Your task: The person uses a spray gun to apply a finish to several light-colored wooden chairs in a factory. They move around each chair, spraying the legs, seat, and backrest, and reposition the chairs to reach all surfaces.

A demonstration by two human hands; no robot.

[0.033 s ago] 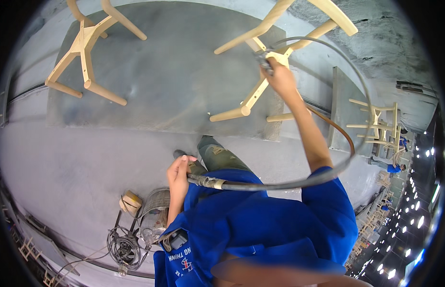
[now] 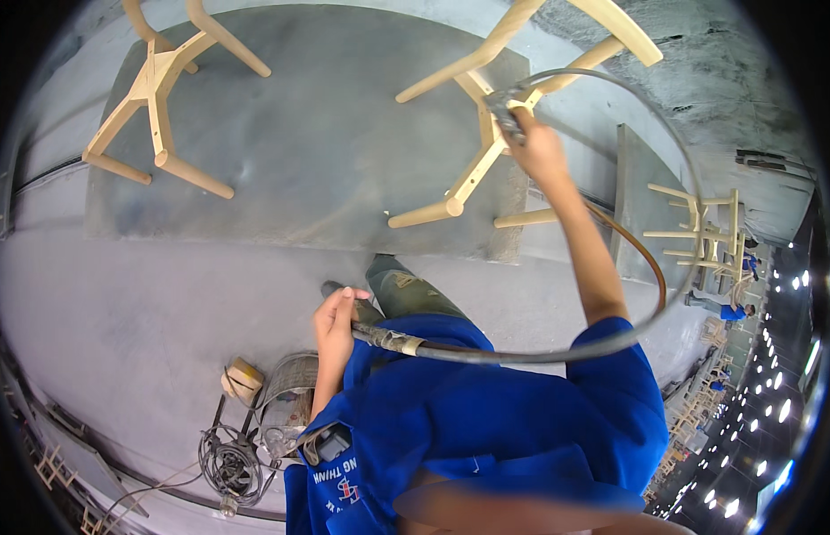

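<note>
My right hand [image 2: 540, 153] is wrapped round a grey metal tool [image 2: 505, 116], which looks like a spray gun. It is held over the joint of a pale wooden chair frame [image 2: 468, 189], legs outward, on a grey table [image 2: 326, 116]. A grey hose [image 2: 647, 325] loops from the tool past my right arm and back to my waist. There my left hand [image 2: 333, 319] is closed on the taped hose part [image 2: 386, 339], fingertips curled together; part of that grip is hidden. A second similar chair frame [image 2: 150, 85] lies at the table's left.
A brown hose [image 2: 642, 245] curves beside my right forearm. On the floor at lower left are a bucket [image 2: 290, 392], a yellowish block-like thing [image 2: 243, 381] and a coil of dark hose [image 2: 230, 465]. More chair frames [image 2: 705, 223] and a person in blue [image 2: 734, 312] are at the far right.
My right hand and the tool have shifted slightly to the right over the chair frame, and the hose loop has swung a little outward. My left hand has barely moved.
</note>
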